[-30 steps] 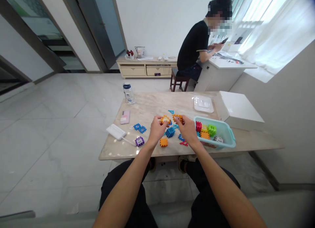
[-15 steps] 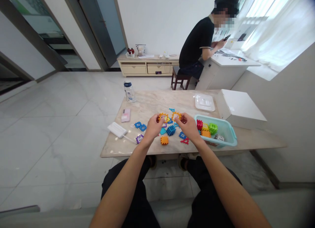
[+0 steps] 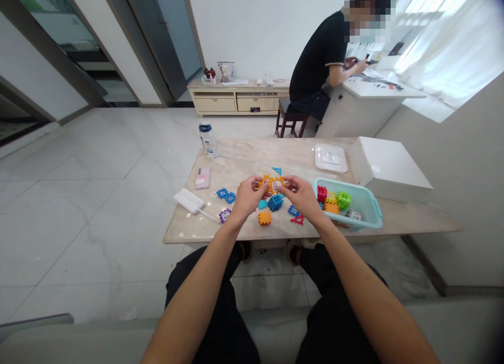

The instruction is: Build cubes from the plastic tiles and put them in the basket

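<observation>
Left hand (image 3: pixel 248 194): I see its thumb and fingers pinched on the left orange piece (image 3: pixel 265 179), a flat toothed plate.
Right hand (image 3: pixel 301 197): I have it pinched on the right orange piece (image 3: pixel 277 186), which carries a white grid.
Gap: my two hands are near each other, the orange plates meeting or overlapping between them; I cannot tell from here whether the teeth have locked.
Beneath the hands: I make out a dark blue block (image 3: pixel 275 202), with a turquoise piece (image 3: pixel 262 204) just beside it, toward the left hand.
Nearer the body than the hands: an orange block (image 3: pixel 264 218) lies on the marble table (image 3: pixel 252 157).
Beyond the fingertips: I see a light blue triangular piece (image 3: pixel 277 171).
Left of the left hand: two blue gears (image 3: pixel 226 195), a purple piece (image 3: pixel 224 215) partly behind my forearm, then a white device (image 3: pixel 189 201) with a cord.
Right of the right hand: a pale turquoise basket (image 3: pixel 377 212) holds red, yellow, green and orange blocks.
Far ahead, rightward: I see a seated person (image 3: pixel 321 52) in black, well apart from my hands.
</observation>
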A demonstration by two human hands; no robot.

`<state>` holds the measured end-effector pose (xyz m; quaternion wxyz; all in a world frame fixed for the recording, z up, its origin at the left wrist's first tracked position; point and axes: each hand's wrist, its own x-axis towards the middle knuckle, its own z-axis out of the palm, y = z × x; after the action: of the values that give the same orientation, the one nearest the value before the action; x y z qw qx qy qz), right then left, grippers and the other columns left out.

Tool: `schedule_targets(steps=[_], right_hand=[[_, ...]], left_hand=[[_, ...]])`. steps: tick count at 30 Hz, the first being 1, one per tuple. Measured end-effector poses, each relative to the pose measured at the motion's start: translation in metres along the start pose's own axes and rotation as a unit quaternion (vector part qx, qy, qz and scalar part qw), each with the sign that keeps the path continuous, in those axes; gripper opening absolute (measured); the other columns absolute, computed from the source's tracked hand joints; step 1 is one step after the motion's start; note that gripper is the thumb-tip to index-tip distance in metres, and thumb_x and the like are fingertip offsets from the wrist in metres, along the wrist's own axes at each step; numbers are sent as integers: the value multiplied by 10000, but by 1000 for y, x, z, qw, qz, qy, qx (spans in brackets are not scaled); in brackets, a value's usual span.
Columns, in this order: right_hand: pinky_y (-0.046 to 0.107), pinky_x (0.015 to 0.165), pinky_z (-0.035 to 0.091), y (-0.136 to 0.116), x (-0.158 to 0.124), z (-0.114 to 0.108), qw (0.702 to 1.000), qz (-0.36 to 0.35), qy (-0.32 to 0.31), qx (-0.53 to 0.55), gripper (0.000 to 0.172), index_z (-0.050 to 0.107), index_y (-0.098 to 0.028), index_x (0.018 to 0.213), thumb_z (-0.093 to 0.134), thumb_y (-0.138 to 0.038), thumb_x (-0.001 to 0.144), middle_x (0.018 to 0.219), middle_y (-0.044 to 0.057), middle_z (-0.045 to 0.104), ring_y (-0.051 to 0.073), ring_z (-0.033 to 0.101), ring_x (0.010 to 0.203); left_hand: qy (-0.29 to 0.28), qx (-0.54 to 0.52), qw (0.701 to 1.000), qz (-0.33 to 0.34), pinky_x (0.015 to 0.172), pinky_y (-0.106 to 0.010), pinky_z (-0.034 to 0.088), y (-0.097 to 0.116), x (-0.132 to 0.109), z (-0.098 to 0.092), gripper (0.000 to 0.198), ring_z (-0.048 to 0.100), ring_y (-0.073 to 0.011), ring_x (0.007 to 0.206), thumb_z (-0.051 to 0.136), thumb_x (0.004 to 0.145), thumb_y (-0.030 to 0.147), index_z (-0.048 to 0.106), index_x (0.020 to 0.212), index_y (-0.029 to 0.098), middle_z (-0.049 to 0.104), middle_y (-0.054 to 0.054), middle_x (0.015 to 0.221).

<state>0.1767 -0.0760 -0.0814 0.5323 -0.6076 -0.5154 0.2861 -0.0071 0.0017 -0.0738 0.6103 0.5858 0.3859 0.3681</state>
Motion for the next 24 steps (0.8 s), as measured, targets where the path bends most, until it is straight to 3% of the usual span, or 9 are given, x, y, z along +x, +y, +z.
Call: schedule_targets(steps=[6, 13, 20, 24], right_hand=[[344, 774, 553, -2, -1, -3, 999, -23, 9, -49, 471, 816, -171, 1181, 770, -552, 907, 947, 68, 783, 193, 672, 806], [355, 787, 583, -3, -1, -5, 994, -63, 58, -73, 503, 799, -172, 1196, 799, -587, 911, 956, 76, 786, 192, 680, 792], [383, 839, 611, -3, -2, -4, 976, -155, 28, -149, 358, 822, -204, 1176, 683, -504, 1039, 1023, 93, 757, 204, 701, 830], [456, 1022, 606, 1, -4, -1, 959, -210, 20, -189, 340, 778, -239, 1314, 685, -431, 1050, 1228, 122, 731, 268, 705, 1121]], left_hand=[[-35, -21, 999, 25, 807, -313, 657, -6, 3, -1, 351, 802, -205, 849, 832, 909, 400, 755, 1138, 145, 841, -106, 1023], [-101, 34, 994, 32, 756, -270, 609, -12, 6, -1, 294, 784, -180, 834, 702, 996, 410, 759, 1118, 150, 826, -91, 1018], [-112, 55, 991, 46, 802, -295, 611, -3, -2, 2, 327, 794, -219, 898, 754, 944, 426, 779, 1100, 140, 839, -114, 1017], [-75, 65, 993, 57, 742, -290, 603, -3, -3, 4, 304, 786, -213, 821, 730, 942, 421, 783, 1045, 140, 832, -99, 944]])
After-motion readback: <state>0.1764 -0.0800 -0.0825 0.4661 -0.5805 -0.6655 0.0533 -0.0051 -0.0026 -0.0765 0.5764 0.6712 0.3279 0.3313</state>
